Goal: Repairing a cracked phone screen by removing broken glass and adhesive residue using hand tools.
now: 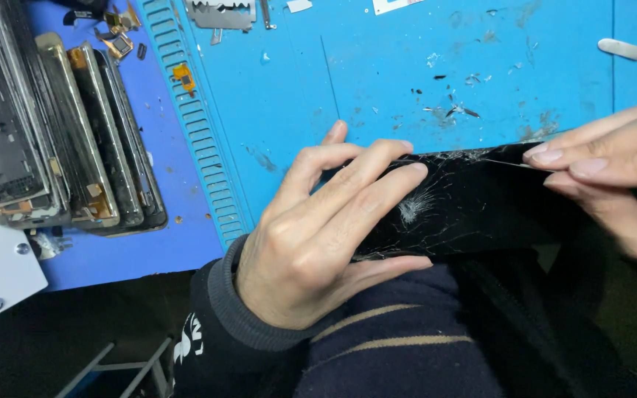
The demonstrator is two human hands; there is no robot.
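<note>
Cracked black phone screen (466, 203) lies between both hands

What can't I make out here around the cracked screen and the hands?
Head view only:
- Cracked black panel: left end hidden under left hand.
- Right hand: cut off by the frame edge; its thin tool is barely visible.
- Metal spatula: cut off at the right.
- Stacked phone frames: cut off top left.
</note>
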